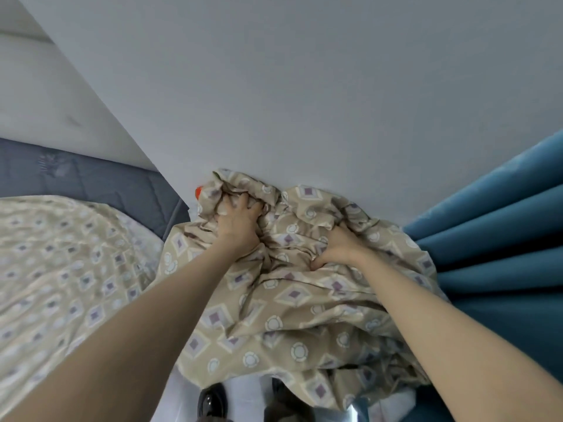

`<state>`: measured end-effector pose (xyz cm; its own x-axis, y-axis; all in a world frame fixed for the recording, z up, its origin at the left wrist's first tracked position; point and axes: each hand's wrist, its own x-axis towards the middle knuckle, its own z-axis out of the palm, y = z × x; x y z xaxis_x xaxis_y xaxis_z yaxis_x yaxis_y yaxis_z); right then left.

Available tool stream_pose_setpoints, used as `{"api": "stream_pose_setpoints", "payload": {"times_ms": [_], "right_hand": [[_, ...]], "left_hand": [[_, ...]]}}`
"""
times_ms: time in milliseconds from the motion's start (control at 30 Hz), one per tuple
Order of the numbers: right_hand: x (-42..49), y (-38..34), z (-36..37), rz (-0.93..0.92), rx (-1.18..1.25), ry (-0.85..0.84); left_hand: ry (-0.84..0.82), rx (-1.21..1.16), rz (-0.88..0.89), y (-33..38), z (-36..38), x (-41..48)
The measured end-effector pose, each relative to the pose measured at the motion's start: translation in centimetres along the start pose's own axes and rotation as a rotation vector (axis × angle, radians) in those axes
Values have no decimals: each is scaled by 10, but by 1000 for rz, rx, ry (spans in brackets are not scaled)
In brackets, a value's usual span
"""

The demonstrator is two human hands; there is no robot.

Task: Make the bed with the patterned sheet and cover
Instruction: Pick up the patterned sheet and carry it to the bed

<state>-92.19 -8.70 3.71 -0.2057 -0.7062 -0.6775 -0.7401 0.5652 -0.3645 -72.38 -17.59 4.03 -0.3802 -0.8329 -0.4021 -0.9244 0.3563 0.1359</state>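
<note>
Currently I see both hands buried in the bunched patterned cover (274,315), which hangs as a crumpled heap in front of the person, its upper folds up by the pale wall (304,86). The left hand (239,220) sits near the top of the heap, fingers curled into a wad of cloth just below the cover's upper edge. The right hand (341,251) is lower and to the right, clenched round another fold. Most of the cover falls below and between the two grips, and I make out a dark shoe (210,402) at its lower edge.

To the left lies the bed, with the patterned sheet (61,269) spread over it, a grey quilted layer (106,181) bare beyond the sheet and a pale headboard (30,102) behind that. The cover's left edge reaches the bed's near corner. On the right, the folds of a blue curtain (502,239) lie just beside the cover, so that side is tight; the open side is left, over the sheet. A small orange thing (198,191) peeks out by the cover's top left edge; I cannot tell what it is.
</note>
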Motion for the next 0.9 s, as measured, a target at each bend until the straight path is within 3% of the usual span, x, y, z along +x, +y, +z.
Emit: {"api": "stream_pose_setpoints", "payload": {"times_ms": [500, 767, 900], "right_hand": [[-101, 1, 2, -81, -75, 287], [-140, -18, 0, -95, 34, 300], [-157, -24, 9, -94, 57, 296]], "left_hand": [[16, -59, 55, 9, -40, -89], [164, -130, 56, 0, -49, -134], [154, -157, 32, -10, -54, -164]]}}
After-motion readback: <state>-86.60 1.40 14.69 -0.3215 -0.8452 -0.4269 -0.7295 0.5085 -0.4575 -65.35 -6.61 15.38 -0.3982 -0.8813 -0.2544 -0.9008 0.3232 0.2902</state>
